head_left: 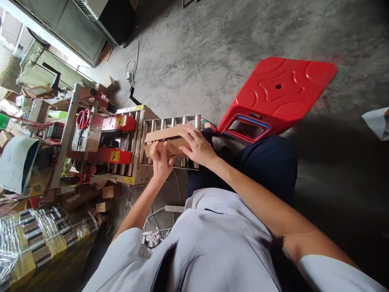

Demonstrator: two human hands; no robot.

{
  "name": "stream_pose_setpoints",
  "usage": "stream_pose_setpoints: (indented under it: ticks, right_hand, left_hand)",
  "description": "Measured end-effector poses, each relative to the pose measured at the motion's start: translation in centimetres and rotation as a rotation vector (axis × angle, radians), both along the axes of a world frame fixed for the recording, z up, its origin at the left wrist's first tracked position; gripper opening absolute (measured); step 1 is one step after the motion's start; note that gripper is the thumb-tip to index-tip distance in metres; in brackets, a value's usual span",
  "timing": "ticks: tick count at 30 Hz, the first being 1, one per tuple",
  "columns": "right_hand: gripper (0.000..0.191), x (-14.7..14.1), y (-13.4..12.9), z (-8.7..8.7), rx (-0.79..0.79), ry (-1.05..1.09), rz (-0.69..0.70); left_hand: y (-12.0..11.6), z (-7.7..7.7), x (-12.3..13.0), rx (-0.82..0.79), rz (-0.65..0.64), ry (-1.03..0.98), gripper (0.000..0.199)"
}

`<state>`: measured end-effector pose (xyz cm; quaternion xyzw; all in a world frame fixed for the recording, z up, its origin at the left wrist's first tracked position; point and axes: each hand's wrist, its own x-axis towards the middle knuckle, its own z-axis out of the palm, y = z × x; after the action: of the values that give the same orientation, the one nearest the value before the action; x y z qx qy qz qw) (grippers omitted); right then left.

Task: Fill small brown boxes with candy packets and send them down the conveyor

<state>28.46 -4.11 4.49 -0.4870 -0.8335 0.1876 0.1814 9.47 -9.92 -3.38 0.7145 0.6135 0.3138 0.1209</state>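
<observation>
A small brown cardboard box [165, 134] lies on the metal rollers [184, 121] of a short conveyor, with a dark gap between its top flaps. My left hand [161, 161] grips the near left side of the box, fingers bent over its edge. My right hand [197, 145] holds the right end, its fingers over the top flap and its thumb at the near side. Whatever is inside the box is mostly hidden.
Left of the box stands a taping machine with red side guides [114, 155] and red scissors [83, 119]. A red plastic stool [278, 91] is at the right. Wrapped goods [39, 239] fill the lower left; cables and small boxes lie on the floor.
</observation>
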Motion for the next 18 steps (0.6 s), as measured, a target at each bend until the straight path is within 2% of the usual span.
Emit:
stream_pose_setpoints:
  ticks: [2,7,11,14,18]
  right_hand:
    - [0.047,0.0,0.1,0.0,-0.012,0.007,-0.006]
    - [0.052,-0.3,0.4,-0.1,-0.028,0.009,-0.013]
    - [0.052,-0.4,0.3,-0.1,-0.011,-0.007,-0.017]
    - [0.049,-0.2,0.0,-0.1,0.001,-0.009,-0.013]
    - [0.047,0.3,-0.4,-0.5,0.007,-0.030,0.002]
  left_hand:
    - [0.0,0.2,0.0,-0.027,-0.019,0.019,0.065]
    - [1.7,2.3,-0.8,-0.229,-0.088,0.146,0.072]
    - [2.9,3.4,-1.3,-0.289,-0.113,0.194,0.074]
    - [3.0,2.7,-1.6,-0.246,-0.138,0.138,0.072]
    - [1.6,0.2,-2.1,-0.034,-0.115,-0.086,0.064]
